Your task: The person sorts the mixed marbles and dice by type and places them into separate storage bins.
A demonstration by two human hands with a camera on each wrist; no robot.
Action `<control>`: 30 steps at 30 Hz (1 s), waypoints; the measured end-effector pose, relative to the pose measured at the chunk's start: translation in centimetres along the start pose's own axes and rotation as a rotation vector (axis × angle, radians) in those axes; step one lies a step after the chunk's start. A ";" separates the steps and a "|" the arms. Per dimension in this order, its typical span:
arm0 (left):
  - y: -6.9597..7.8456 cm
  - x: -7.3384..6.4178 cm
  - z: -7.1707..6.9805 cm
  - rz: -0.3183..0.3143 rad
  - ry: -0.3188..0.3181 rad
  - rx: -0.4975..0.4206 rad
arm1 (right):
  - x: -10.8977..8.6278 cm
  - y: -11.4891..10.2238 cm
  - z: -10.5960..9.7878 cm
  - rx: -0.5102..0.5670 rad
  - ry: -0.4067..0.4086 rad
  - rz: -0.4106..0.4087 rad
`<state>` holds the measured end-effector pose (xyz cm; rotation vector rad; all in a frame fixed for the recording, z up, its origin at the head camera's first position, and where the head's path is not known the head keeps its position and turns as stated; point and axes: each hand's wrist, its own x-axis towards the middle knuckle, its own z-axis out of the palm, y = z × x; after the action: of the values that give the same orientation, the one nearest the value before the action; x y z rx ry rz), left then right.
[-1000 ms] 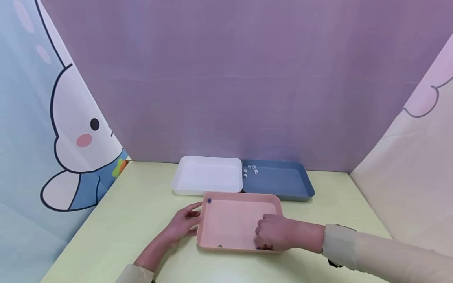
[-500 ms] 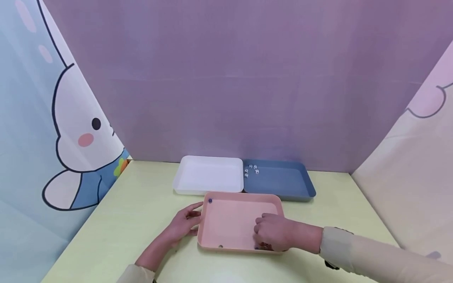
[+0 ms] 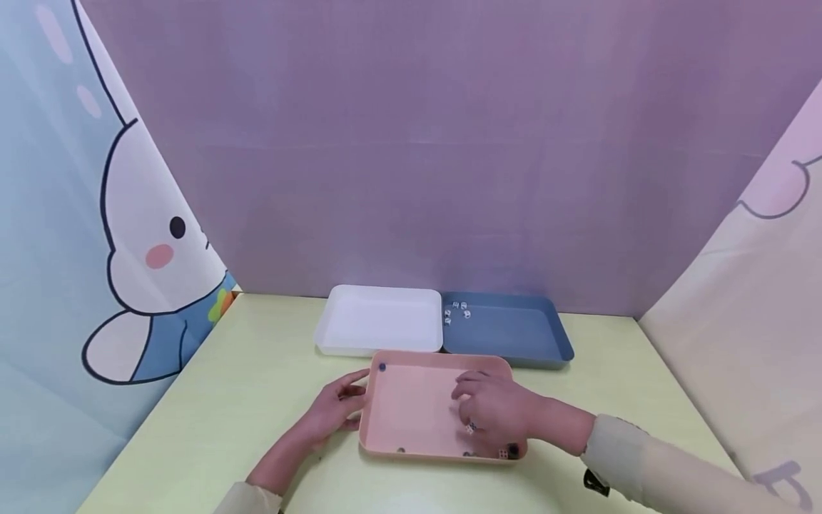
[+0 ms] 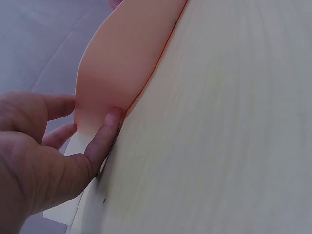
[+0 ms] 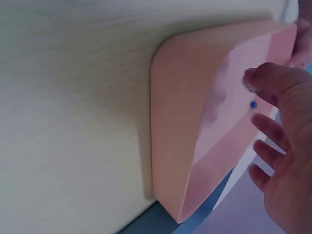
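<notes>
Cloth [image 3: 437, 143] in dull purple fills the back of what we see; at its sides we have a light blue drape [image 3: 51, 271] printed with a white cartoon figure, on the left, and a cream and pink drape [image 3: 770, 285], on the right; below spreads a pale yellow table [image 3: 616, 400]. On it we count three shallow trays: a pink tray [image 3: 417, 403] nearest the person; behind it a white tray [image 3: 385, 321] and, to that one's right, a blue-grey tray [image 3: 514, 332]; whether the pink one touches those two we cannot tell. We find the left hand [image 3: 330, 410] beside the pink tray, its fingers fairly straight and apart, thumb and fingertips resting against the outside of the left wall; the right hand [image 3: 497, 407] hangs over the right half — thumb and forefinger drawn narrow, pinching a spotted die [image 3: 472, 427], the other fingers held apart from the pinch. Among the smallest things we see five white dice [image 3: 467, 314] gathered at the left end of the blue-grey tray; in the pink tray, a dark blue piece [image 3: 382, 367] sits in the far left corner; along the near wall lie a small piece [image 3: 401, 450] and a dark piece [image 3: 467, 454], both too tiny to make out; in the near right corner, a pale dotted die [image 3: 504, 453] sits just beside a round black piece [image 3: 513, 450].
</notes>
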<state>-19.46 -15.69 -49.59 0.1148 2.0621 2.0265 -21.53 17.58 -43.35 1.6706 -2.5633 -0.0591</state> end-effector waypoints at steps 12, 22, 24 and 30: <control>0.0 0.1 -0.1 0.004 0.021 -0.027 | 0.7 2.0 0.8 0.501 0.460 0.349; -0.4 0.1 -0.2 -0.008 0.016 -0.014 | 1.4 4.7 2.1 0.666 0.588 0.500; -0.4 0.2 -0.2 -0.002 0.017 -0.017 | 1.5 5.3 2.3 0.686 0.620 0.512; -0.4 0.4 0.0 -0.005 0.015 -0.024 | 1.6 7.1 2.6 0.713 0.657 0.596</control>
<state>-19.84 -15.59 -50.06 0.0903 2.0441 2.0548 -28.85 18.97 -45.28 0.7114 -2.4976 1.3110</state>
